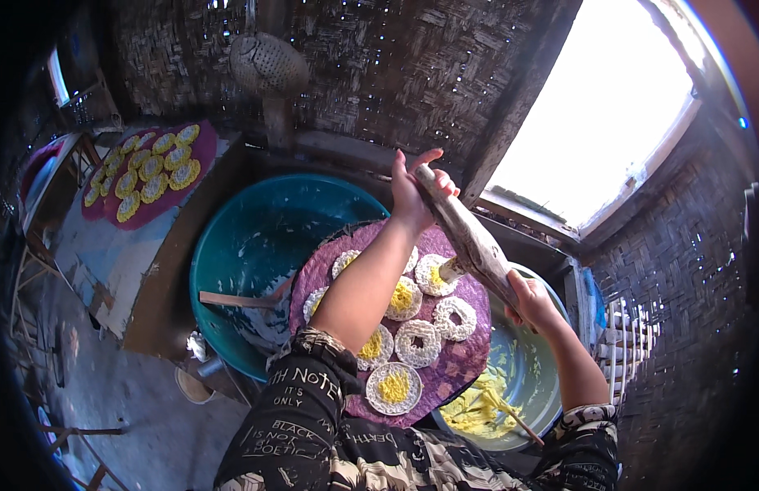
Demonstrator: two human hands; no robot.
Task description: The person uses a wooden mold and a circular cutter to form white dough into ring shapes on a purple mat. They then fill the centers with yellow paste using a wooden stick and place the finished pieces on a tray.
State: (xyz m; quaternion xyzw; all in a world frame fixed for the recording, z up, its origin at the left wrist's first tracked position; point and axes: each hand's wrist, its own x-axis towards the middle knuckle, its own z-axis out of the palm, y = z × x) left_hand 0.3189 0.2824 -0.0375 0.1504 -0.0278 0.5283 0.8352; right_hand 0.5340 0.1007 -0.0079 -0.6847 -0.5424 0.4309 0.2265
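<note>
Both my hands hold a wooden press [469, 233] slantwise over a round board with a purple cover [463, 368]. At its upper end my left hand [414, 190] is closed round the wood, with some fingers sticking out. My right hand [532, 301] grips the lower right end. A short spout [453, 269] reaches from the press's underside to a white ring with a yellow centre [433, 275]. Several such lacy rings lie on the board. Two near the middle, one a white ring [418, 343], have bare centres. My left forearm hides part of the board.
At the left stands a teal basin [201, 266] with white residue and a wooden paddle [239, 300]. A greyish basin [545, 364] at the right holds yellow dough [478, 409] and a stick [523, 424]. More yellow-and-white pieces [152, 168] lie on a table far left. A woven wall [379, 74] rises behind.
</note>
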